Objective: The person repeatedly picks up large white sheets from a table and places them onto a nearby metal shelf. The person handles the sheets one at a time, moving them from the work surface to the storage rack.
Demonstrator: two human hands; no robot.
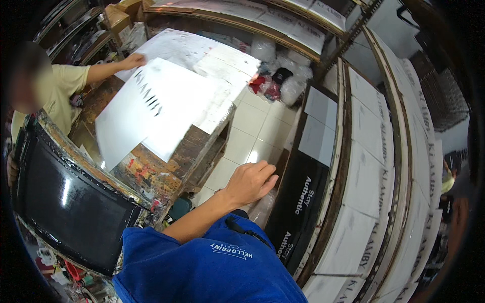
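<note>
My left hand (251,181) reaches across in front of my blue shirt (202,262), its fingers curled in with nothing visible between them. It hovers beside a long rail that carries black printed fabric panels (295,192) with white lettering, and I see no contact. My right hand is out of the picture. Across the worktable, a co-worker's hand (134,61) is at the corner of a large white sheet (177,96) with black lettering. That sheet lies tilted over the stained wooden table (161,169).
At the left stands a dark, glossy framed panel (65,197). Long racks of white printed pieces (353,187) run along the right, and another shelf (283,25) crosses the back. Plastic-wrapped bundles (290,88) lie on the tiled floor (250,123) past the table.
</note>
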